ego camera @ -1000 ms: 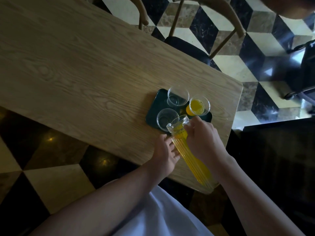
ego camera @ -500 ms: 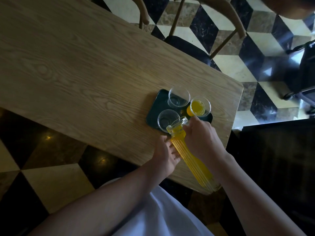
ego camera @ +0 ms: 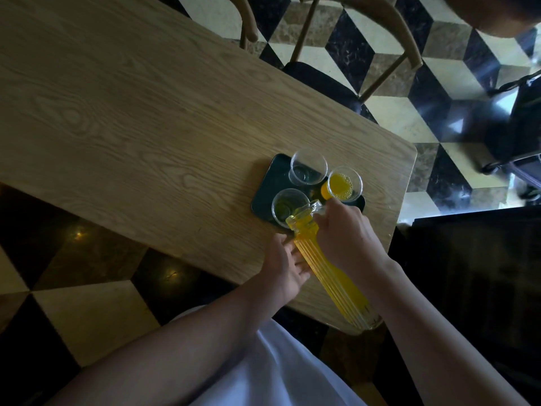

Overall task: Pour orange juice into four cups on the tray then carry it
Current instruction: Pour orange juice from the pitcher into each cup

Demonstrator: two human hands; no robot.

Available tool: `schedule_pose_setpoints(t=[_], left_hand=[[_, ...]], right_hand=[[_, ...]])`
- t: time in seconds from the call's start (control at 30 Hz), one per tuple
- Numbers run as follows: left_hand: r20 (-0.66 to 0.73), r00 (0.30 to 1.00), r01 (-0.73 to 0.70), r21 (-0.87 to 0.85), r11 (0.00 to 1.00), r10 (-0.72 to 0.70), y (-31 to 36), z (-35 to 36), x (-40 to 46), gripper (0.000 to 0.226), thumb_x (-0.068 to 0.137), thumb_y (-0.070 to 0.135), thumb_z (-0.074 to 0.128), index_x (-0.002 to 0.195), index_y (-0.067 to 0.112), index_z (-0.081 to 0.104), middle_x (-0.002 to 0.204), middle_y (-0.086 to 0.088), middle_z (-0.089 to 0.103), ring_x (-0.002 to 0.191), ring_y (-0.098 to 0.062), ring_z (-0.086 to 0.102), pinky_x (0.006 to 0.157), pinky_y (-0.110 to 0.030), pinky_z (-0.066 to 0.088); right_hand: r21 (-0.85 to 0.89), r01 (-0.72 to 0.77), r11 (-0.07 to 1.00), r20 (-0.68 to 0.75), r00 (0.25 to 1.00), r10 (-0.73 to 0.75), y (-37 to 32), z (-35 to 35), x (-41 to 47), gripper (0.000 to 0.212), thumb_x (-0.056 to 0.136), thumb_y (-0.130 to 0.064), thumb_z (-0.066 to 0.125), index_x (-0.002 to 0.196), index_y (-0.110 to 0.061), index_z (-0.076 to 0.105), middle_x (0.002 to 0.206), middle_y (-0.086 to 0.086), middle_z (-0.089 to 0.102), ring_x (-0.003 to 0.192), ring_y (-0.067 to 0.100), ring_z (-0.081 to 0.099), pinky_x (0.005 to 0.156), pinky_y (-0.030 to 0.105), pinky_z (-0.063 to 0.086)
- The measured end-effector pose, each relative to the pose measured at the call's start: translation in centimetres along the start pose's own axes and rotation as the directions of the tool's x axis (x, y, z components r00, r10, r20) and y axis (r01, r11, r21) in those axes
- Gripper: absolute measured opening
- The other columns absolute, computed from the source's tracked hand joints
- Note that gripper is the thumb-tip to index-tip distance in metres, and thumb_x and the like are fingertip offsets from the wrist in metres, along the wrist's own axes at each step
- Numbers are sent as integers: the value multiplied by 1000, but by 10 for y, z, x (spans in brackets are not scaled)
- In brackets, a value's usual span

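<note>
A dark green tray (ego camera: 273, 180) lies near the right end of the wooden table. Three clear cups show on it: an empty one at the back (ego camera: 308, 166), one holding orange juice at the right (ego camera: 345, 183), and a near-left cup (ego camera: 287, 204) with the carafe's mouth over its rim. My right hand (ego camera: 345, 235) grips the ribbed glass carafe of orange juice (ego camera: 328, 271), tilted steeply toward that cup. My left hand (ego camera: 285, 266) rests under the carafe's side, fingers touching it. A fourth cup is hidden behind my right hand.
The wooden table (ego camera: 123, 118) has its rounded right corner close to the tray. A wooden chair with a dark seat (ego camera: 322, 80) stands behind the table. A dark cabinet (ego camera: 474, 273) sits at the right. The floor is checkered tile.
The carafe's mouth has shifted left and tipped lower over the near-left cup. Both hands kept their hold.
</note>
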State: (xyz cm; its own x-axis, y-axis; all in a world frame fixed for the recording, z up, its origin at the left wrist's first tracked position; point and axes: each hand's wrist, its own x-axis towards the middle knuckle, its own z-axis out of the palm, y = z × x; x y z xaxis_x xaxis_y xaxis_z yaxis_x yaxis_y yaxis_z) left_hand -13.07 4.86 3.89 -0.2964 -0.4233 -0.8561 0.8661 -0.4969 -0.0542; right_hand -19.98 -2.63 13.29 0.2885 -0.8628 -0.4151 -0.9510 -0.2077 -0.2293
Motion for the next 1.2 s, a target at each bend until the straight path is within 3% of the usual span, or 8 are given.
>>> schedule_pose_setpoints(t=[0.27, 0.43, 0.6, 0.77, 0.87, 1.07, 1.2], left_hand=[[34, 999, 36, -31, 999, -35, 4, 0, -7, 61, 102, 43, 21, 148, 8, 41, 151, -23, 43, 144, -37, 34, 118, -49, 20], [47, 998, 43, -50, 998, -41, 5, -1, -6, 59, 103, 44, 22, 143, 8, 46, 146, -23, 48, 142, -37, 37, 118, -50, 22], [61, 997, 51, -33, 998, -49, 5, -2, -3, 53, 103, 44, 23, 129, 10, 54, 115, -20, 61, 130, -36, 47, 114, -49, 28], [67, 996, 60, -33, 998, -57, 6, -2, -9, 52, 104, 44, 23, 122, 8, 57, 132, -24, 57, 139, -37, 41, 115, -49, 28], [67, 996, 62, -26, 998, -60, 6, 0, -11, 51, 104, 44, 23, 115, 9, 59, 127, -24, 59, 139, -37, 41, 115, -49, 28], [75, 996, 52, -4, 999, -51, 6, 2, -16, 57, 104, 45, 23, 136, 8, 52, 145, -24, 51, 140, -37, 40, 117, -50, 25], [83, 996, 41, 2, 999, -41, 6, 4, -18, 58, 103, 44, 23, 140, 7, 50, 144, -24, 51, 139, -38, 42, 120, -52, 25]], right_hand=[[-3, -3, 1000, 27, 1000, 3, -3, -7, 2, 16, 99, -25, 49, 93, -11, 54, 80, 4, 57, 66, 23, 58, 58, 37, 50], [-19, -17, 1000, 39, 999, 17, -6, -10, 4, 17, 100, -27, 49, 95, -11, 54, 76, 0, 53, 67, 21, 58, 57, 35, 50], [-30, -35, 999, 53, 998, 36, -10, -13, 5, 18, 99, -28, 50, 98, -11, 56, 84, 6, 58, 75, 28, 61, 67, 44, 55], [-40, -41, 998, 63, 997, 43, -14, -17, 4, 16, 98, -25, 50, 97, -10, 57, 78, 2, 52, 71, 26, 57, 65, 40, 53], [-46, -40, 998, 53, 998, 42, -15, -19, 3, 16, 99, -24, 50, 100, -10, 58, 74, -1, 47, 68, 25, 54, 64, 39, 52], [-58, -22, 998, 32, 999, 24, -16, -24, -1, 20, 99, -26, 51, 105, -9, 59, 92, 12, 63, 82, 34, 63, 70, 43, 54], [-49, -17, 999, 24, 1000, 19, -15, -28, -3, 18, 99, -26, 50, 99, -9, 56, 85, 9, 58, 76, 31, 60, 67, 42, 54]])
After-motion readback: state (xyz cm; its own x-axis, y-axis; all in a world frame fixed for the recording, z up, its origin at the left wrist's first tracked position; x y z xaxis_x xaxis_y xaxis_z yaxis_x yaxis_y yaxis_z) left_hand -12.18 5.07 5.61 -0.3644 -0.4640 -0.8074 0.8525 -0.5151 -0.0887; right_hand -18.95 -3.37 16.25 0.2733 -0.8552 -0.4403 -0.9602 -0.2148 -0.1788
